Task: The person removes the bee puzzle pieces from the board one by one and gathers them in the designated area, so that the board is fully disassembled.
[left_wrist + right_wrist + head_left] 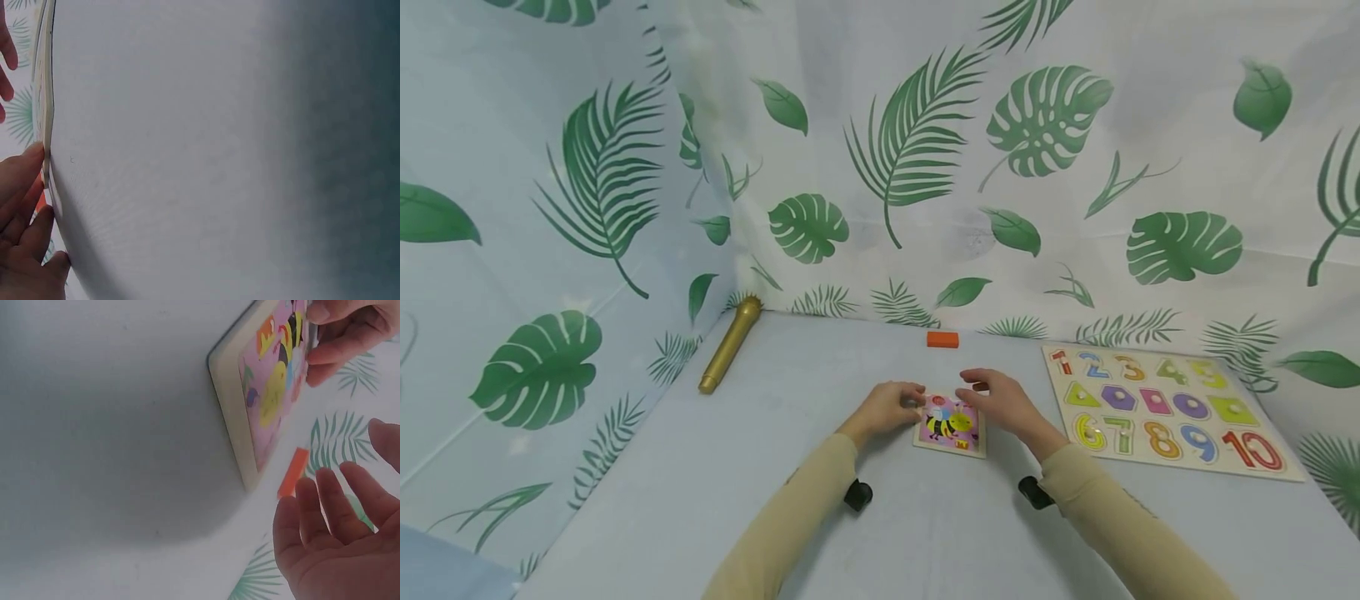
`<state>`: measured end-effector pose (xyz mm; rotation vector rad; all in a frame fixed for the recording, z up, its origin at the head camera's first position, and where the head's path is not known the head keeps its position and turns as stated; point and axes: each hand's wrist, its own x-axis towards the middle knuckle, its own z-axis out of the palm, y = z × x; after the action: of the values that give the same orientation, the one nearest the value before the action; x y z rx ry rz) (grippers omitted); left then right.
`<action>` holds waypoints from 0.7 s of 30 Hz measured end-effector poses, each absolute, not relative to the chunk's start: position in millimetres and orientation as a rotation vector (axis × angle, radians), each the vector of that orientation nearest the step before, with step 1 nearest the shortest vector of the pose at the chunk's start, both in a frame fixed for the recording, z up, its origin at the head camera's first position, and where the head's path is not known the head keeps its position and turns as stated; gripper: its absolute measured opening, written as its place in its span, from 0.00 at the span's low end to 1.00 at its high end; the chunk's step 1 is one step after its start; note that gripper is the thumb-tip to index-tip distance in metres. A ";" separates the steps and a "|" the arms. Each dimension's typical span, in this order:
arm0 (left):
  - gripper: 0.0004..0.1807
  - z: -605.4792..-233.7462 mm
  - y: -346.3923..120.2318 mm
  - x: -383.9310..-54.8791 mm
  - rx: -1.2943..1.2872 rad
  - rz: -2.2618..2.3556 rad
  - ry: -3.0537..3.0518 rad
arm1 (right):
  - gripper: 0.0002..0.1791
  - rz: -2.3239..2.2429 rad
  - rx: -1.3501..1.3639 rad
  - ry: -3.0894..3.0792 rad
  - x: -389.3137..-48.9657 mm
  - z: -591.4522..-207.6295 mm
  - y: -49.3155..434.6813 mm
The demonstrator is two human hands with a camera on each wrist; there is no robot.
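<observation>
The bee puzzle (951,427) lies mid-surface (880,533), well in from the far edge; the left hand (887,407) pinches its left side near the far corner. The step seems to be positioning it; next, probably a right-hand grip or a gentle release. The right wrist view shows the right hand (1000,404) loosely spread, apart from the puzzle, a gap unclear from the head view, which alone shows the gold stick (730,346) by the far left corner.

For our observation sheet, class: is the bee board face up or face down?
Face up: the bee board shows its printed side in the head view.
</observation>
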<state>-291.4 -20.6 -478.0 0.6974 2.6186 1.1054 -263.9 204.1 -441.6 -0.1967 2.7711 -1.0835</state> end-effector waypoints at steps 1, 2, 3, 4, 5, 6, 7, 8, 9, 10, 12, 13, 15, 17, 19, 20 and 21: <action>0.15 -478.2 -20.7 -291.4 0.693 1.109 2.614 | 0.29 -1.093 -0.200 2.763 -264.9 -444.1 202.9; 0.16 -478.4 -20.9 -291.3 0.689 1.113 2.609 | 0.28 -1.100 -0.202 2.757 -265.7 -446.4 201.6; 0.16 -478.5 -21.0 -291.1 0.684 1.115 2.607 | 0.28 -1.110 -0.204 2.751 -266.3 -448.6 200.2; 0.17 -478.6 -21.1 -291.0 0.682 1.116 2.604 | 0.27 -1.118 -0.209 2.745 -267.0 -450.9 199.0; 0.17 -478.6 -21.2 -290.8 0.680 1.117 2.601 | 0.26 -1.127 -0.211 2.739 -267.6 -452.7 197.7; 0.18 -478.5 -21.2 -290.6 0.678 1.114 2.599 | 0.26 -1.130 -0.217 2.734 -268.2 -454.5 196.4; 0.18 -478.3 -21.2 -290.4 0.679 1.111 2.599 | 0.25 -1.133 -0.220 2.730 -268.7 -456.0 194.9; 0.18 -478.1 -21.2 -290.1 0.675 1.109 2.598 | 0.24 -1.131 -0.223 2.730 -269.3 -457.2 193.2; 0.18 -477.8 -21.2 -289.8 0.672 1.106 2.597 | 0.24 -1.133 -0.218 2.724 -269.8 -458.4 191.5; 0.18 -477.4 -21.2 -289.6 0.667 1.106 2.595 | 0.23 -1.130 -0.214 2.721 -270.3 -459.1 189.7; 0.18 -476.8 -21.3 -289.4 0.663 1.104 2.597 | 0.23 -1.119 -0.212 2.724 -271.1 -460.0 186.0; 0.18 -476.7 -21.3 -289.4 0.661 1.102 2.600 | 0.22 -1.120 -0.207 2.725 -271.4 -460.3 184.1; 0.19 -476.7 -21.4 -289.7 0.665 1.098 2.605 | 0.22 -1.116 -0.207 2.731 -272.1 -460.6 180.8; 0.19 -477.1 -21.3 -290.3 0.675 1.093 2.612 | 0.21 -1.116 -0.206 2.738 -273.1 -461.1 178.1; 0.19 -477.4 -21.2 -290.8 0.678 1.090 2.613 | 0.20 -1.118 -0.205 2.741 -274.4 -461.9 175.9; 0.19 -477.5 -21.3 -290.9 0.676 1.089 2.613 | 0.20 -1.113 -0.214 2.745 -275.2 -462.6 174.8; 0.19 -477.5 -21.5 -291.0 0.668 1.088 2.610 | 0.20 -1.113 -0.211 2.745 -275.9 -463.1 173.8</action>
<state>-291.0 -21.5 -477.5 0.6684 2.6098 1.0877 -275.9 173.8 -463.1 -0.2109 2.7453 -1.1131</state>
